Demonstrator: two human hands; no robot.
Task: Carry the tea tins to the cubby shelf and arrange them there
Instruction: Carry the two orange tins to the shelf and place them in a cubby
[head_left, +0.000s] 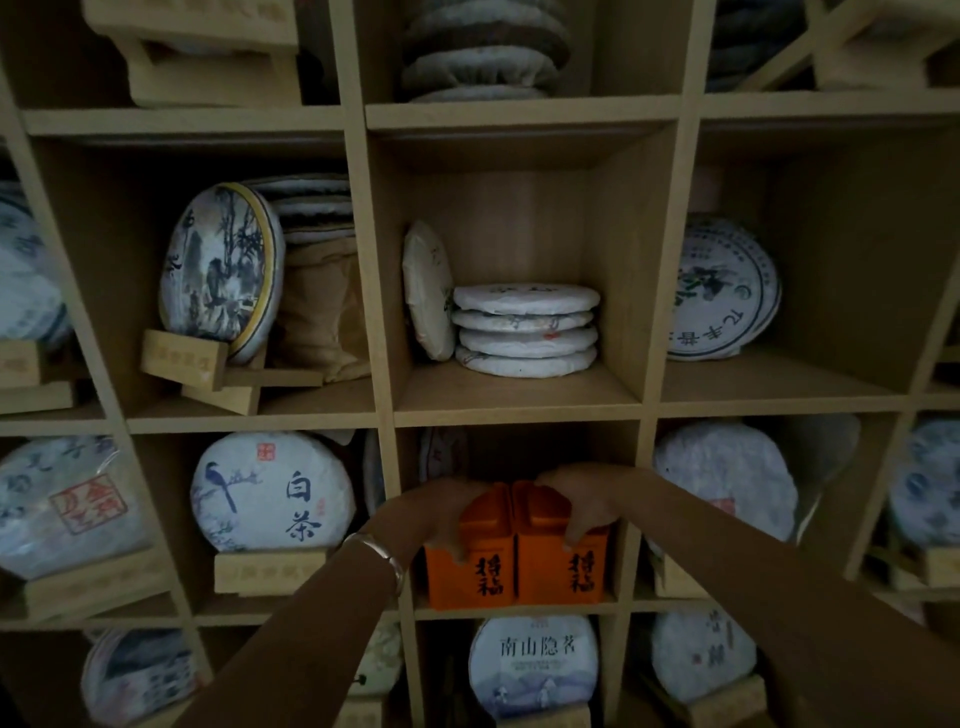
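Two orange tea tins with black characters stand side by side, touching, at the front of a cubby in the wooden cubby shelf (514, 410). My left hand (431, 514) grips the top and left side of the left tin (472, 566). My right hand (582, 499) holds the top of the right tin (563, 566), fingers hanging over its front. A silver bangle (376, 553) circles my left wrist. Behind the tins, a wrapped tea cake (441, 454) is partly hidden in the dark cubby.
Round paper-wrapped tea cakes fill the neighbouring cubbies, some upright on wooden stands (267, 569). The cubby above holds a flat stack of cakes (524, 330) and one leaning upright (428, 291), with room in front. Another cake (532, 662) stands directly below the tins.
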